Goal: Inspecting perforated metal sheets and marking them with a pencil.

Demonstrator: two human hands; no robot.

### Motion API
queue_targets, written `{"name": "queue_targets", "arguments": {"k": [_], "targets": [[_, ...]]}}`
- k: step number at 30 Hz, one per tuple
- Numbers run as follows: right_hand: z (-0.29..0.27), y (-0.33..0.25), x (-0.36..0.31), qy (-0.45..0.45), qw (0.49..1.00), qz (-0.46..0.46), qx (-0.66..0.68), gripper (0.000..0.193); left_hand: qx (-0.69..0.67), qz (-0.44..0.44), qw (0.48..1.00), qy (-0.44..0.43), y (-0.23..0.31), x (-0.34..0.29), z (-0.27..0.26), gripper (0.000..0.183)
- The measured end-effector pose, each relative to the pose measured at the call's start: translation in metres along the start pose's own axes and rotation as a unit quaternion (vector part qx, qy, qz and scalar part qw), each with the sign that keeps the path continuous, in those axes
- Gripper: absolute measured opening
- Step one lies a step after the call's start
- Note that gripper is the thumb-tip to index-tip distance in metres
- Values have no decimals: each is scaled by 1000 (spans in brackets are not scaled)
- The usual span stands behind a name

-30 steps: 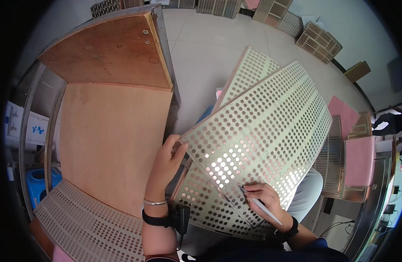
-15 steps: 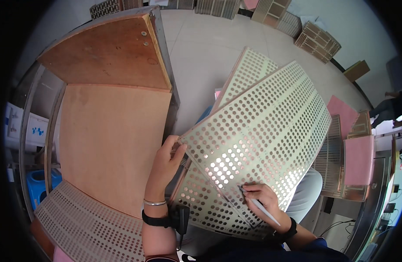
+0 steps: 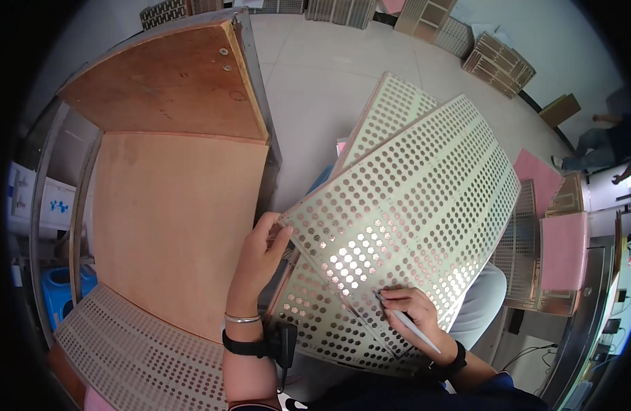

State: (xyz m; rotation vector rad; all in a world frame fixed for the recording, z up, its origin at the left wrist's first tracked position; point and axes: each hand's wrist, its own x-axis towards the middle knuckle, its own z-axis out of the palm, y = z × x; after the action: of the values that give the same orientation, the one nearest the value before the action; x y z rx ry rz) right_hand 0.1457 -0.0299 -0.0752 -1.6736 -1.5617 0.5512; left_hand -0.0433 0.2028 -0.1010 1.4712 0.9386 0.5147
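My left hand (image 3: 259, 255) grips the left corner of a pale green perforated panel (image 3: 411, 205) that is tilted up in front of me. A second perforated panel (image 3: 315, 322) lies under it, with its far end (image 3: 390, 109) showing beyond. Light shines through the holes near the middle. My right hand (image 3: 408, 312) holds a white pen-like tool (image 3: 414, 330), and its tip rests on the lower edge of the top panel. A bracelet and a black wrist strap sit on my left wrist.
A wooden workbench (image 3: 171, 205) with a metal frame stands to the left. Another perforated sheet (image 3: 123, 356) lies at the lower left. Pink boards (image 3: 562, 250) and stacked panels (image 3: 497, 65) are on the right and far side. A person (image 3: 603, 137) is at the right edge.
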Motion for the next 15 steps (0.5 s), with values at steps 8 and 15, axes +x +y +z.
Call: {"name": "queue_targets", "arguments": {"k": [8,15], "targets": [[-2,1,1,-5,1000,14,22,23,-10,1,1000,1,-1,0,0,13],[-4,0,3,-17,999,36,28,20,-26,2,1000,9,0,0,2,13]]}}
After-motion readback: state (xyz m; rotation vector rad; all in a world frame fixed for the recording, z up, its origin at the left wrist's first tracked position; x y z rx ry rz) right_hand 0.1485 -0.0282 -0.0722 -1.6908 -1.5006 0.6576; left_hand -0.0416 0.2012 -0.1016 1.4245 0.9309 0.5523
